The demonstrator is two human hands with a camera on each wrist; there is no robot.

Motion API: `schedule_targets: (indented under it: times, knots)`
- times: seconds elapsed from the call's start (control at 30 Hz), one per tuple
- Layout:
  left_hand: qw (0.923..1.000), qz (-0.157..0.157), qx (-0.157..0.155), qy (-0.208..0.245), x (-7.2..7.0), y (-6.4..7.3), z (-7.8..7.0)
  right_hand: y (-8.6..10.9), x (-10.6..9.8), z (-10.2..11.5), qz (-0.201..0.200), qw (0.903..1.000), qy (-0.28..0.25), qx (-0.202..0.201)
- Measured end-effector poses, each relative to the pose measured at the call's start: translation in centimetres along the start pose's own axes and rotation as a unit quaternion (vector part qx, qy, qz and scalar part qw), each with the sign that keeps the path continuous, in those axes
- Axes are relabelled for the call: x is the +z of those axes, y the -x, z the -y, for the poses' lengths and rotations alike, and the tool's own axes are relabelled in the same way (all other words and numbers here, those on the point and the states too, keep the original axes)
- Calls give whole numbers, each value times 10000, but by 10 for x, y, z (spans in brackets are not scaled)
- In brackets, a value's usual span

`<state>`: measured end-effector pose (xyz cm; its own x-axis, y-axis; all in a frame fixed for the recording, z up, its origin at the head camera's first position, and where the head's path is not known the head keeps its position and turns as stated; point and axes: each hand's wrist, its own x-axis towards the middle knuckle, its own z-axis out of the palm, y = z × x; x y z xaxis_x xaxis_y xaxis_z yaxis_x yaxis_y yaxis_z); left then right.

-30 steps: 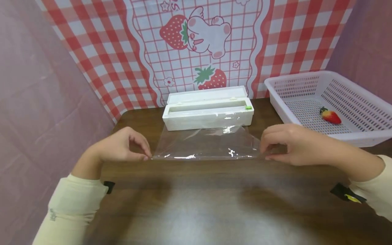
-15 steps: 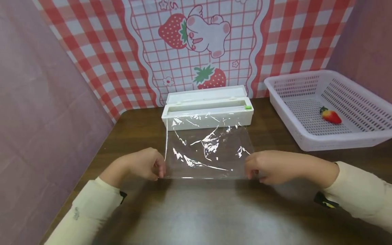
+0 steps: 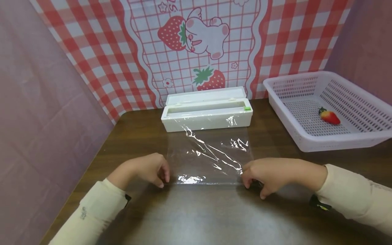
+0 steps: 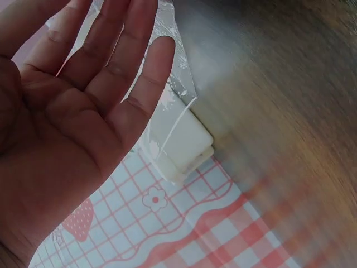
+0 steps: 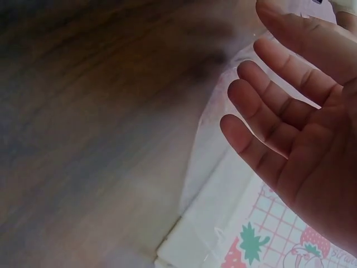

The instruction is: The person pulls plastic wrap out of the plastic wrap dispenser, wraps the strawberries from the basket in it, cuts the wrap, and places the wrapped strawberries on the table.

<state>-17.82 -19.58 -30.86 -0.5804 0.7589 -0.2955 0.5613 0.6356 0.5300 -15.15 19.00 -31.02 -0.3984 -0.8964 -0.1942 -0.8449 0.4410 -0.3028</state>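
A sheet of clear cling film (image 3: 202,160) runs from a white cling film dispenser box (image 3: 208,119), lid raised, toward the front of the brown table. Its front edge lies low over the wood, with shiny creases across it. My left hand (image 3: 150,169) is at the film's front left corner, thumb and fingers apart; the left wrist view shows its fingers (image 4: 106,61) loosely extended. At the front right corner my right hand (image 3: 272,173) has its index fingertip at the film and its thumb spread away. Its relaxed, slightly bent fingers (image 5: 262,117) show in the right wrist view.
A white plastic basket (image 3: 301,137) stands at the right with a strawberry (image 3: 329,116) inside. Behind the box rises a red-checked cloth (image 3: 134,78) with strawberry prints. A small green slider (image 3: 247,108) sits at the box's right end.
Both hands have pulled the film's edge toward the front and lowered it to the table. Over the last half second the thumbs and fingers have spread apart, letting go of the corners.
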Motion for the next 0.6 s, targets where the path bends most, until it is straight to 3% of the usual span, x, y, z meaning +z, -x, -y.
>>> schedule_targets:
  times: [0.17, 0.3, 0.43, 0.6]
  knots:
    - [9994, -239, 225, 63, 1, -6, -3, 4, -4, -2, -310, 9994, -61, -110]
    - [9960, -645, 594, -180, 0, -13, -9, 8, -12, -4, -511, 9984, -23, -227]
    - [9869, -1179, 985, -492, 0, -22, -22, 16, -24, -3, -657, 9974, -148, -247]
    - [9696, -1682, 1394, -1101, 1, -35, -38, 33, -50, -7, -718, 9963, -420, 194]
